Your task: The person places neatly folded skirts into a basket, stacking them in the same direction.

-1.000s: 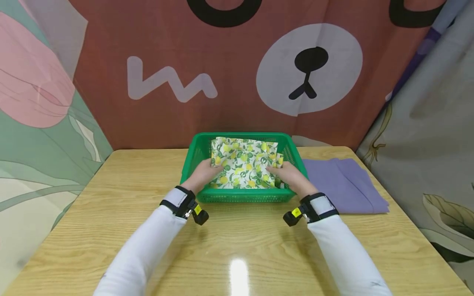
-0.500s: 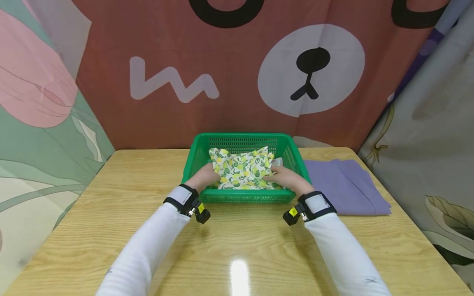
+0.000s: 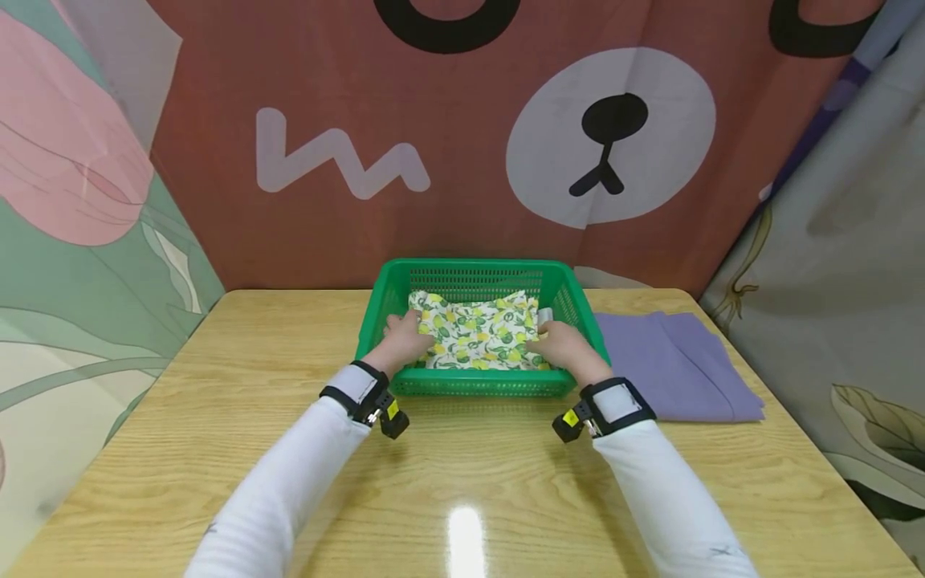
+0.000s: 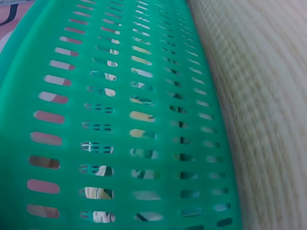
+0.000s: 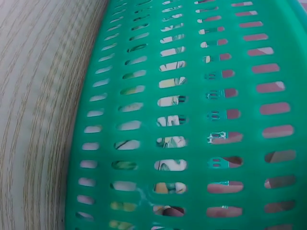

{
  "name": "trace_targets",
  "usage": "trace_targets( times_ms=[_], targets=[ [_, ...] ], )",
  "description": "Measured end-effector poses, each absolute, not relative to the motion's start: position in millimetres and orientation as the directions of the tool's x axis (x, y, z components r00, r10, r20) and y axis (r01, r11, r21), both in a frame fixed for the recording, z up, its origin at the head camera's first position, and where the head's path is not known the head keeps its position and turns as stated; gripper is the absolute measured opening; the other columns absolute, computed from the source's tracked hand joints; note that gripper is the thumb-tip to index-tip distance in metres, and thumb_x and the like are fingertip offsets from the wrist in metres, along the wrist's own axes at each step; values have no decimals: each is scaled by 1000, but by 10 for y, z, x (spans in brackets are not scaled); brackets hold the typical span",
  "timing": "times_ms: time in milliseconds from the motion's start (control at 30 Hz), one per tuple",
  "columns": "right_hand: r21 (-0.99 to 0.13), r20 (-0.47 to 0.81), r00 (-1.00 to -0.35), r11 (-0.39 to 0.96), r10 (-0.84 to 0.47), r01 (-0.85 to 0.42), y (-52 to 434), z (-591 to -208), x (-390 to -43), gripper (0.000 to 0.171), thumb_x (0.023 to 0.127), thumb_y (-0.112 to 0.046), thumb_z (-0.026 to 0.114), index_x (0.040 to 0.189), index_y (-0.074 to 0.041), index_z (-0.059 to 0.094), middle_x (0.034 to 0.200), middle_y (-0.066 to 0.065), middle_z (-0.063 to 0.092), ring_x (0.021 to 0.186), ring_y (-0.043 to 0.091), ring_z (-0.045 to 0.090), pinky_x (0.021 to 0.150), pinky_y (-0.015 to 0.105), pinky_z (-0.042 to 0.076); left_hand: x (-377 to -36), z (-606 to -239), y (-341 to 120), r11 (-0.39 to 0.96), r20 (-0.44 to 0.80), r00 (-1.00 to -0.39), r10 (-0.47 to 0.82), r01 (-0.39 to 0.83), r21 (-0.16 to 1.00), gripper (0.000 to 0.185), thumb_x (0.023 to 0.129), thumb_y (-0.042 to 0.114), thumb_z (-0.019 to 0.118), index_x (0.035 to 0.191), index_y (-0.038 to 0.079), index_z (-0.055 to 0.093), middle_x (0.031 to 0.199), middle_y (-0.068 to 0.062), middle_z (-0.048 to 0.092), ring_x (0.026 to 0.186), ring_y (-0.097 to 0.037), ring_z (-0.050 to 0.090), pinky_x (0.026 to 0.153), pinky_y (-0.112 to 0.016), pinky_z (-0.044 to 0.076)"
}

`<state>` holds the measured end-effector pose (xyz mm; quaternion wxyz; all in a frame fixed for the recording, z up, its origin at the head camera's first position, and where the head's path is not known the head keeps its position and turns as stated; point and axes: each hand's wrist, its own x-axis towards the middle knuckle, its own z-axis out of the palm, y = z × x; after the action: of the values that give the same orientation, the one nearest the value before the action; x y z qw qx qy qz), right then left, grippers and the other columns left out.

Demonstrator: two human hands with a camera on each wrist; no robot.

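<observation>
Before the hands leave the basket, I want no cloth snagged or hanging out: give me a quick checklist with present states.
1. Lemon-print cloth inside the green basket: ok.
2. Cloth below the rim, nothing draped over: ok.
3. Left hand on the cloth's left edge: ok.
4. Right hand on its right edge: ok.
5. Fingers free of the cloth: cannot tell, hidden behind it.
6. Purple cloth apart from the basket, on the table: ok.

Green slotted basket wall (image 5: pixel 192 120) beside wooden table (image 5: pixel 38 96).
</observation>
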<state>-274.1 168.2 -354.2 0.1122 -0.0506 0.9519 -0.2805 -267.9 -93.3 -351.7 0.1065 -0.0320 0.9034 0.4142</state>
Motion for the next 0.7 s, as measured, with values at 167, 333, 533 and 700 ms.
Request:
trace_targets(
  times_ms=[167, 333, 533, 700],
  targets=[
    [-518, -50, -989, 850, -141, -95, 1680, -3543, -2713, 47, 96, -26, 53, 129, 7, 52, 124, 25, 58, 102, 35, 62, 80, 43, 51, -2632, -3499, -919, 702, -119, -993, 24, -68, 709, 50, 91, 22, 51, 135, 1, 43, 137, -26, 25, 123, -39, 19, 104, -56, 21],
    [-526, 66, -990, 838, -128, -143, 1660, -3534, -2678, 36, 96, -23, 51, 120, 2, 62, 113, 21, 65, 83, 27, 65, 70, 37, 50, -2614, -3494, -931, 692, -168, -984, 65, -77, 718, 50, 96, 26, 45, 135, -4, 40, 128, -23, 44, 106, -33, 43, 94, -46, 35],
    [-524, 275, -954, 813, -120, -253, 1645, -3554, -2626, 28, 95, -19, 50, 109, -2, 68, 82, 11, 69, 53, 15, 51, 53, 28, 42, -2604, -3485, -921, 661, -182, -981, 72, -90, 745, 57, 101, 35, 34, 141, -6, 35, 137, -23, 44, 109, -30, 49, 94, -42, 40],
    [-412, 552, -818, 800, -162, -437, 1626, -3592, -2554, 22, 93, -14, 54, 98, -2, 71, 73, 10, 69, 47, 13, 53, 45, 28, 42, -2583, -3499, -915, 668, 171, -985, 25, 143, 731, 46, 100, 31, 36, 128, -2, 52, 129, -19, 53, 119, -32, 50, 99, -46, 42]
  ],
)
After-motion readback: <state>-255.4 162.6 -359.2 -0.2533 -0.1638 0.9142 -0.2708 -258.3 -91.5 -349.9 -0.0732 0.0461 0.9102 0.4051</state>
